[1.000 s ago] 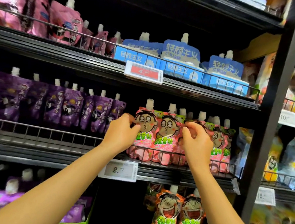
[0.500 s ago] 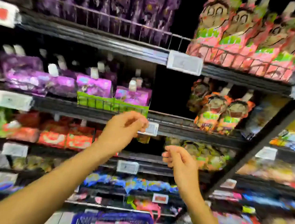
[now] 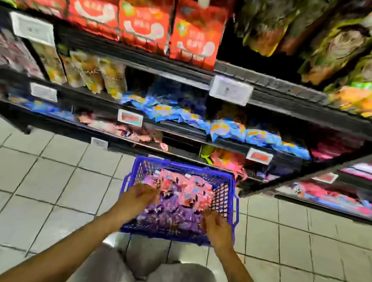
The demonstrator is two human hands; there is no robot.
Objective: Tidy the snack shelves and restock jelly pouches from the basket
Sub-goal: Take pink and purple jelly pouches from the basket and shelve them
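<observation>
Both hands reach down into the blue basket (image 3: 233, 203) that stands on the tiled floor (image 3: 31, 172) just in front of the lowest shelves (image 3: 186, 73). It is heaped with jelly pouches: pink pouches (image 3: 195, 192) toward the far side and purple pouches (image 3: 169, 216) toward the near side. The left hand (image 3: 138, 196) hovers over the left part of the heap with its fingers stretched forward and only loosely bent, and I see nothing held in it. The right hand (image 3: 216, 225) is at the near right corner, its fingers spread and slightly curled over the purple ones; motion blur keeps me from telling whether its grip has closed on a pouch yet, though it looks empty. The step in hand appears to be picking up the next batch, and it would go best if each hand took pouches of one colour only, gripped by the flat body or just under the spout so they come up upright and face-forward, ready to slot into the matching row. Scooping from the top of the pile, not digging, should keep the rest from spilling over the rim. As for writing, the red packs (image 3: 143, 22) on the upper shelf carry white characters, and the price tags (image 3: 230, 89) along the shelf edges hold print, but everything is too blurred to read.
</observation>
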